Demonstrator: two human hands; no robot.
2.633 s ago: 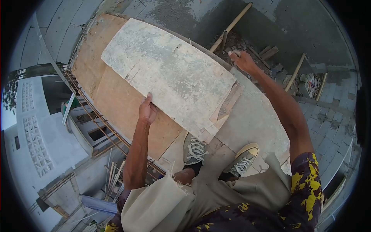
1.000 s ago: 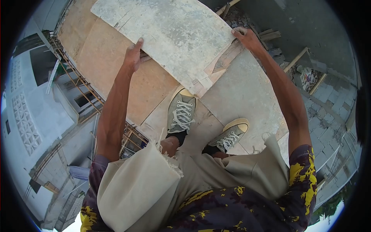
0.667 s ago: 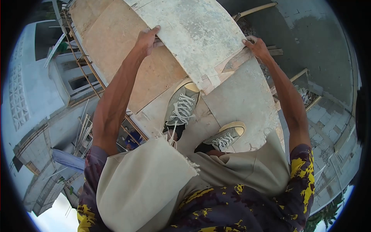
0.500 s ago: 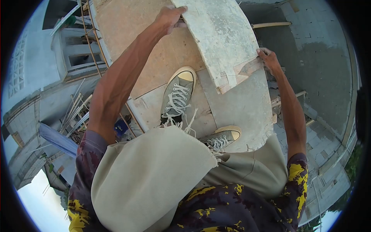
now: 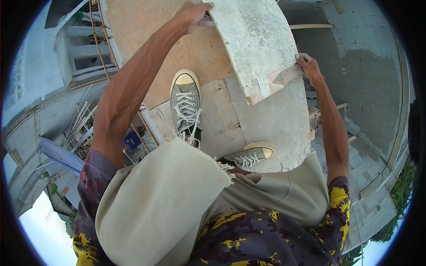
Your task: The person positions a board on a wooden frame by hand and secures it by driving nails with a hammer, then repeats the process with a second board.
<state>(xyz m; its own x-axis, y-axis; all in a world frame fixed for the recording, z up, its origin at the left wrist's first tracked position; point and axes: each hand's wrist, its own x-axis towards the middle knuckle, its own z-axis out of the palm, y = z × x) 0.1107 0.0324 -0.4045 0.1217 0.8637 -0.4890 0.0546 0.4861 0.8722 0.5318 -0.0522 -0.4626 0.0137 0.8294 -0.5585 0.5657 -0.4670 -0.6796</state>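
Note:
A worn plywood board (image 5: 255,40), smeared with pale grey-white, is held between my two hands. My left hand (image 5: 193,17) grips its left edge near the top of the view, thumb on the upper face and fingers underneath. On the opposite edge, near the lower right corner, my right hand (image 5: 309,68) pinches the board. A wooden strip (image 5: 277,84) runs along the board's near end, with a pale torn patch beside it. Beneath lies a platform of plywood sheets (image 5: 199,57), where my feet in grey canvas shoes (image 5: 186,99) are planted.
The platform is high up, with drops on both sides. Bamboo poles (image 5: 101,40) stand along its left side, above stacked sticks and a blue object (image 5: 132,141). To the right are a grey plastered wall (image 5: 372,93) and a horizontal pole (image 5: 312,26).
My left foot has shifted left and now points more straight ahead. The board has moved slightly left relative to the platform, still in both hands.

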